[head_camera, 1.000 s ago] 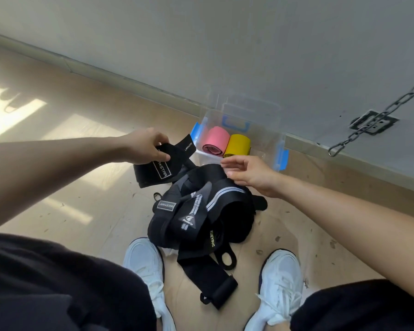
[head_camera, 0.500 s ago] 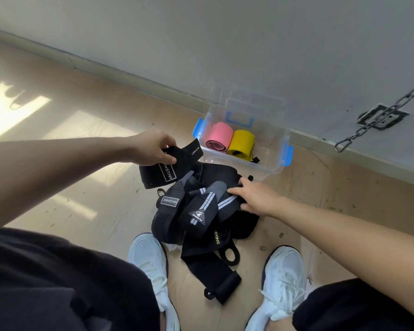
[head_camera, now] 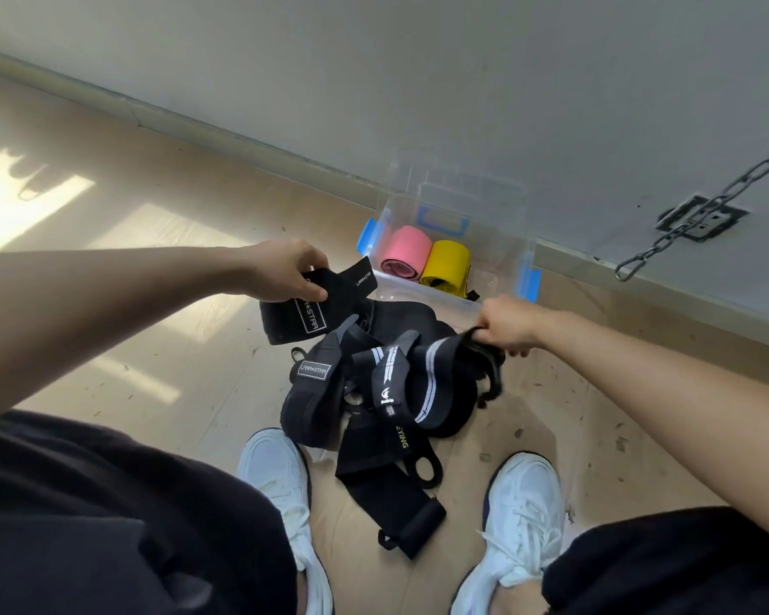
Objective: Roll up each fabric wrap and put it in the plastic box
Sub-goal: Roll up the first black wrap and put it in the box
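A heap of black fabric wraps [head_camera: 374,392] lies on the wooden floor between my feet. My left hand [head_camera: 285,270] pinches one black wrap with a white label [head_camera: 303,310], held just above the heap's left side. My right hand [head_camera: 505,324] grips the right edge of a black wrap with white stripes [head_camera: 436,370] at the heap's far right. Behind the heap stands a clear plastic box [head_camera: 498,277] with blue latches. Inside it lie a pink roll [head_camera: 407,255] and a yellow roll [head_camera: 445,264].
The box sits against a grey wall [head_camera: 418,82] with a baseboard. A metal chain [head_camera: 702,206] hangs at the right by a wall socket. My white shoes [head_camera: 276,472] [head_camera: 524,503] flank the heap. Bare floor with sun patches [head_camera: 27,201] lies to the left.
My right hand went from hovering over the heap to pressing on it, then slid right and closed on the striped wrap's edge. My left hand kept holding its labelled wrap.
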A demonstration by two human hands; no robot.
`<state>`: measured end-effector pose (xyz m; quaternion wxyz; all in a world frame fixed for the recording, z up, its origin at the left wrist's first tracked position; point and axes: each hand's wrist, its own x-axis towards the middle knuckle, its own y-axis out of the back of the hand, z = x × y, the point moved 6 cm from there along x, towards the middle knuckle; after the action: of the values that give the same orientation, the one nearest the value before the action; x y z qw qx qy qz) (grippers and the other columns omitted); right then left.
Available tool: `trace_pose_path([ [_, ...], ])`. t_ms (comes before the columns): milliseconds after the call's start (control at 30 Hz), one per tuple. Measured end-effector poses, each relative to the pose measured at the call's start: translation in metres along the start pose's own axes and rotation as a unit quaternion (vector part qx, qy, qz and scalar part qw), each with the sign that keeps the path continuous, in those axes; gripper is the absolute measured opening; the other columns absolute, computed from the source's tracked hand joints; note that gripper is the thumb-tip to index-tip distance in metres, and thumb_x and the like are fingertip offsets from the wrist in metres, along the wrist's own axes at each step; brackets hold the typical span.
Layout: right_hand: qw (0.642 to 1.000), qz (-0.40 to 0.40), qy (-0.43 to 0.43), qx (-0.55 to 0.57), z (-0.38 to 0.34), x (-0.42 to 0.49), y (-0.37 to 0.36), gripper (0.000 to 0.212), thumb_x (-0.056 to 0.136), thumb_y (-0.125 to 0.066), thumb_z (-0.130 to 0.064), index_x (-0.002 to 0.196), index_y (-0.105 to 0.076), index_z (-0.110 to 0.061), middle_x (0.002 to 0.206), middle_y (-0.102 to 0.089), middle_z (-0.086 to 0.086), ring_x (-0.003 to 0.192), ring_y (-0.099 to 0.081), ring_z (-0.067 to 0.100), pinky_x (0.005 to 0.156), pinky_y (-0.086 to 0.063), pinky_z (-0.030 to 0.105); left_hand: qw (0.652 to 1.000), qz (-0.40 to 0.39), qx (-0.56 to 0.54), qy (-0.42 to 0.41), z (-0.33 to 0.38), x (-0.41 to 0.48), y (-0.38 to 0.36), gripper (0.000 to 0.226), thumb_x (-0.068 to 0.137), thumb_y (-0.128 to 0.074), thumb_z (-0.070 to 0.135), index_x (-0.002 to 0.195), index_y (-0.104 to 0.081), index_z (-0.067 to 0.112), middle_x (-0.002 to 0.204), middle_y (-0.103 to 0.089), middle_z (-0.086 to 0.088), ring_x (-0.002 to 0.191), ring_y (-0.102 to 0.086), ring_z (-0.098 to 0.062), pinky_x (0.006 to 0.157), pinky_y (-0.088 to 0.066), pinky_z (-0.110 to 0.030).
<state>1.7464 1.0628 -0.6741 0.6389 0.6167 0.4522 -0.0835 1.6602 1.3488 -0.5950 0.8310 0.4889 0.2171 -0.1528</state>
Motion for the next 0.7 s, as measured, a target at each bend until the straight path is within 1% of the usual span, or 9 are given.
trace_pose_path([
  [100, 0.993, -0.009, -0.039, -0.107, 0.035, -0.005, -0.012, 0.024, 0.100, -0.053, -0.028, 0.090, -0.069, -0.011, 0.081, -0.065, 0.008, 0.068, -0.064, 0.027, 0.060, -0.050, 0.031, 1.000, 0.002, 0.003, -0.006, 0.004, -0.001, 0.000, 0.016, 0.096, -0.069, 0.022, 0.108, -0.067, 0.011, 0.093, -0.067, -0.001, 0.087, -0.063, -0.022, 0.066, -0.048, -0.031],
  [167, 0.987, -0.019, -0.076, -0.139, 0.060, -0.009, -0.019, 0.019, 0.097, -0.058, -0.020, 0.106, -0.072, -0.011, 0.090, -0.062, 0.007, 0.075, -0.058, 0.026, 0.066, -0.048, 0.031, 1.000, -0.007, -0.003, -0.010, 0.006, -0.001, -0.001, 0.016, 0.097, -0.068, 0.022, 0.109, -0.068, 0.011, 0.097, -0.069, -0.005, 0.093, -0.066, -0.025, 0.072, -0.051, -0.033],
  [267, 0.985, -0.030, -0.081, -0.150, 0.074, -0.009, -0.026, 0.040, 0.092, -0.063, -0.013, 0.131, -0.063, -0.018, 0.122, -0.065, 0.010, 0.108, -0.062, 0.030, 0.088, -0.053, 0.035, 0.999, -0.026, -0.014, -0.013, 0.009, -0.002, -0.004, 0.015, 0.097, -0.068, 0.022, 0.109, -0.067, 0.013, 0.099, -0.071, -0.006, 0.095, -0.067, -0.025, 0.076, -0.055, -0.036],
  [333, 0.994, 0.023, -0.022, -0.108, 0.052, -0.006, -0.018, 0.047, 0.089, -0.064, -0.011, 0.134, -0.062, -0.023, 0.116, -0.065, 0.003, 0.106, -0.061, 0.025, 0.088, -0.054, 0.035, 0.999, -0.031, -0.009, -0.014, 0.011, -0.002, -0.004, 0.017, 0.097, -0.069, 0.022, 0.110, -0.067, 0.011, 0.101, -0.072, -0.007, 0.096, -0.067, -0.026, 0.081, -0.056, -0.040],
  [400, 0.992, 0.097, 0.069, -0.032, 0.010, -0.010, -0.012, 0.038, 0.086, -0.064, -0.014, 0.122, -0.068, -0.025, 0.090, -0.059, -0.010, 0.088, -0.058, 0.016, 0.079, -0.054, 0.033, 1.000, -0.026, -0.002, -0.011, 0.012, -0.002, -0.003, 0.019, 0.097, -0.068, 0.022, 0.112, -0.067, 0.010, 0.101, -0.071, -0.007, 0.097, -0.067, -0.027, 0.082, -0.055, -0.041],
  [467, 0.972, 0.141, 0.186, 0.020, -0.038, -0.019, -0.022, 0.024, 0.085, -0.067, -0.021, 0.109, -0.072, -0.023, 0.082, -0.054, -0.014, 0.081, -0.054, 0.011, 0.076, -0.053, 0.036, 1.000, -0.017, 0.001, -0.005, 0.011, -0.002, -0.001, 0.020, 0.097, -0.068, 0.022, 0.113, -0.068, 0.009, 0.100, -0.070, -0.007, 0.097, -0.066, -0.028, 0.081, -0.054, -0.040],
  [533, 0.943, 0.146, 0.298, -0.014, -0.081, -0.030, -0.050, 0.022, 0.085, -0.070, -0.028, 0.106, -0.071, -0.022, 0.090, -0.056, -0.010, 0.087, -0.051, 0.012, 0.081, -0.052, 0.038, 1.000, -0.016, -0.011, 0.000, 0.008, -0.003, -0.002, 0.019, 0.096, -0.069, 0.021, 0.111, -0.068, 0.008, 0.099, -0.071, -0.008, 0.097, -0.067, -0.029, 0.080, -0.054, -0.041],
  [600, 0.901, 0.132, 0.396, -0.115, -0.112, -0.036, -0.086, 0.034, 0.085, -0.072, -0.035, 0.116, -0.069, -0.021, 0.106, -0.063, -0.004, 0.101, -0.052, 0.017, 0.089, -0.049, 0.035, 0.997, -0.028, -0.068, 0.009, 0.001, -0.005, -0.005, 0.014, 0.096, -0.069, 0.017, 0.108, -0.069, 0.010, 0.100, -0.073, -0.009, 0.096, -0.069, -0.029, 0.080, -0.055, -0.040],
  [700, 0.873, 0.101, 0.387, -0.280, -0.113, -0.025, -0.119, 0.053, 0.083, -0.072, -0.042, 0.132, -0.060, -0.024, 0.129, -0.062, 0.001, 0.124, -0.049, 0.026, 0.104, -0.041, 0.042, 0.988, -0.038, -0.148, 0.020, -0.007, -0.009, -0.008, 0.011, 0.098, -0.066, 0.013, 0.108, -0.069, 0.010, 0.103, -0.076, -0.012, 0.092, -0.070, -0.024, 0.074, -0.055, -0.031],
])
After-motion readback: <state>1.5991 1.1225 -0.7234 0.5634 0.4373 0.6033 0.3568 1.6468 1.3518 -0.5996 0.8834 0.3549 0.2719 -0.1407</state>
